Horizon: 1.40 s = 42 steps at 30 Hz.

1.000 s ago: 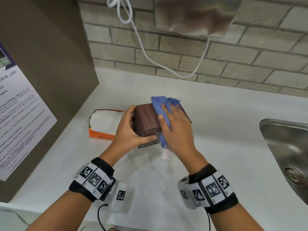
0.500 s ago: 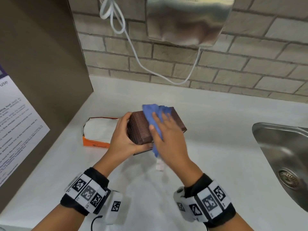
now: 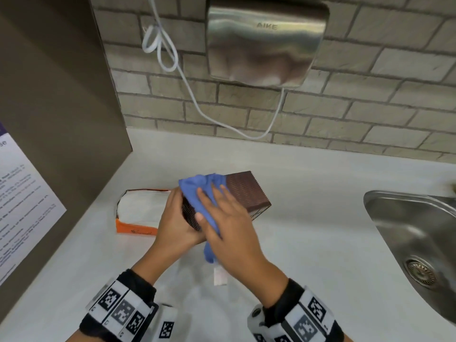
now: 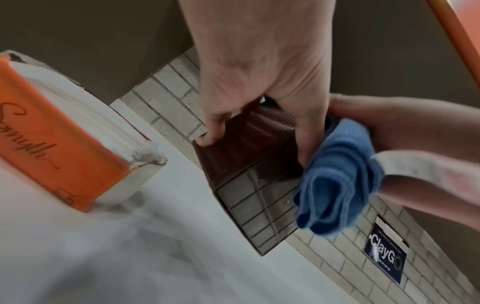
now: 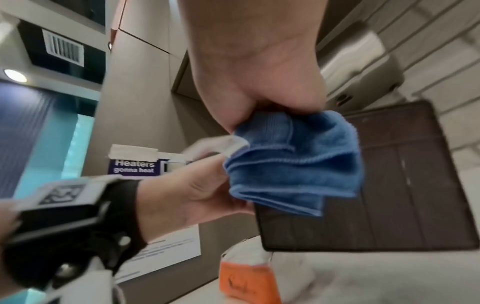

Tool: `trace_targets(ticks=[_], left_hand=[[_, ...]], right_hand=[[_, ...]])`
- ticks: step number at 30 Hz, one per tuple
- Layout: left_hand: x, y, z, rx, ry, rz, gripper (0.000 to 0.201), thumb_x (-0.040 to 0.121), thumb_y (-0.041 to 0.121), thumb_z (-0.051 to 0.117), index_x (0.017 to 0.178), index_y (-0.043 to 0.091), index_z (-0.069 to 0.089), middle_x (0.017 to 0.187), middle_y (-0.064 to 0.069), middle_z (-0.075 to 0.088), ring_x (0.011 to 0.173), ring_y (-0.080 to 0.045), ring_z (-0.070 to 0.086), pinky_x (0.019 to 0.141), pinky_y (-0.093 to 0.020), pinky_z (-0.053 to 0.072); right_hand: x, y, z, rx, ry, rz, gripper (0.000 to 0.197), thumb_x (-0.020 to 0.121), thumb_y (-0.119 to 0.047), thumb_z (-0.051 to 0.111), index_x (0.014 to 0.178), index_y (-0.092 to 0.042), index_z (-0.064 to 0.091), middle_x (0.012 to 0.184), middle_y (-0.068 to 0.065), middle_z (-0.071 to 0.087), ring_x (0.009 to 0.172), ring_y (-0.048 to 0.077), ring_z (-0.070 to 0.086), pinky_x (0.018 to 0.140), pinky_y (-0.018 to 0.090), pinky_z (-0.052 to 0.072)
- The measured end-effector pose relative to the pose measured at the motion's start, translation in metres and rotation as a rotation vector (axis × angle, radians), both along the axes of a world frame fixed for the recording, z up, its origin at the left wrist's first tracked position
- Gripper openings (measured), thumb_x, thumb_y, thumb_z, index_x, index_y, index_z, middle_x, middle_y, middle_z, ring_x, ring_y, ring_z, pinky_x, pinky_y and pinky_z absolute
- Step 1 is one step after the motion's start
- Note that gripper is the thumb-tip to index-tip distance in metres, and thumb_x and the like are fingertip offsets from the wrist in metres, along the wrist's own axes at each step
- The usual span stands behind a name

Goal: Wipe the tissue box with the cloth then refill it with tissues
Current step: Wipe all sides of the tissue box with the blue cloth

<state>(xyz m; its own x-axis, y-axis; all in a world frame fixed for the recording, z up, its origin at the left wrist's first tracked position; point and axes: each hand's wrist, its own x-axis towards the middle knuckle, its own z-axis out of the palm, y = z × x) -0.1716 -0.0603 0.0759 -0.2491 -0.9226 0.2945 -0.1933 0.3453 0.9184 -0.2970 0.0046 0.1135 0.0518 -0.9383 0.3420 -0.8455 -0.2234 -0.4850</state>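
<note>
Pressing blue cloth (image 3: 195,190) under flat right hand (image 3: 230,224); left hand (image 3: 174,224) grips ribbed tissue box (image 3: 246,192).

A steel hand dryer (image 3: 267,43) hung on the grey brick wall (image 3: 370,107), its white cord (image 3: 256,138) looping below. A steel sink (image 3: 414,238) sat in the white tabletop (image 3: 320,243); a printed notice (image 3: 24,198) hung on the brown panel (image 3: 61,95).

A shared pantry or washroom: above the grip of the left hand (image 3: 174,225) a steel dryer (image 3: 267,43) hangs on brick tile (image 3: 345,114); right of it a steel sink (image 3: 399,196) is set in a white counter (image 3: 308,243); left, a printed notice (image 3: 24,206).
</note>
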Motion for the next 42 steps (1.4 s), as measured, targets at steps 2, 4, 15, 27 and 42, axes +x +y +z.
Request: trace_targets(ticks=[2, 4, 15, 27, 42], left_hand=[[0.000, 0.001, -0.002, 0.003, 0.013, -0.001, 0.081, 0.052, 0.040, 0.080, 0.124, 0.018, 0.051, 0.118, 0.001, 0.060, 0.112, -0.014, 0.062, 0.094, -0.048, 0.053], [0.003, 0.003, -0.005, 0.021, 0.027, -0.001, 0.092, 0.047, 0.040, 0.087, 0.129, 0.026, 0.048, 0.126, 0.004, 0.057, 0.118, -0.015, 0.059, 0.098, -0.047, 0.051], [-0.003, 0.003, 0.007, -0.016, 0.067, -0.016, 0.090, 0.042, 0.043, 0.085, 0.124, 0.032, 0.049, 0.121, 0.010, 0.056, 0.113, -0.012, 0.059, 0.096, -0.041, 0.052], [0.026, 0.007, 0.003, 0.201, 0.195, -0.135, 0.107, 0.036, 0.032, 0.095, 0.130, 0.042, 0.045, 0.134, 0.020, 0.053, 0.126, 0.003, 0.052, 0.098, -0.027, 0.052], [0.045, 0.006, 0.014, 0.455, 0.623, -0.371, 0.064, 0.056, -0.003, 0.076, 0.114, 0.024, 0.073, 0.114, -0.008, 0.073, 0.107, -0.025, 0.070, 0.085, -0.032, 0.059]], right_hand=[[-0.002, 0.000, 0.000, 0.021, -0.037, 0.025, 0.048, 0.099, -0.044, 0.032, 0.145, -0.032, 0.031, 0.156, -0.011, 0.020, 0.145, 0.004, 0.009, 0.118, 0.022, 0.007], [-0.016, -0.006, 0.000, 0.028, -0.115, -0.029, 0.045, 0.099, -0.043, 0.034, 0.143, -0.035, 0.036, 0.154, -0.014, 0.026, 0.144, 0.002, 0.014, 0.118, 0.023, 0.011], [-0.006, -0.010, 0.003, -0.051, -0.011, -0.084, 0.054, 0.095, -0.046, 0.026, 0.144, -0.027, 0.036, 0.153, -0.003, 0.033, 0.144, 0.016, 0.023, 0.118, 0.030, 0.019], [-0.079, -0.008, 0.026, 0.240, -0.702, -0.269, 0.033, 0.096, -0.038, 0.045, 0.118, -0.021, 0.062, 0.121, -0.002, 0.064, 0.110, 0.016, 0.060, 0.087, 0.016, 0.047], [-0.089, 0.008, 0.076, 0.477, -0.698, 0.270, 0.067, 0.080, -0.043, 0.070, 0.138, -0.038, 0.038, 0.126, -0.013, 0.062, 0.111, 0.003, 0.061, 0.082, 0.016, 0.051]])
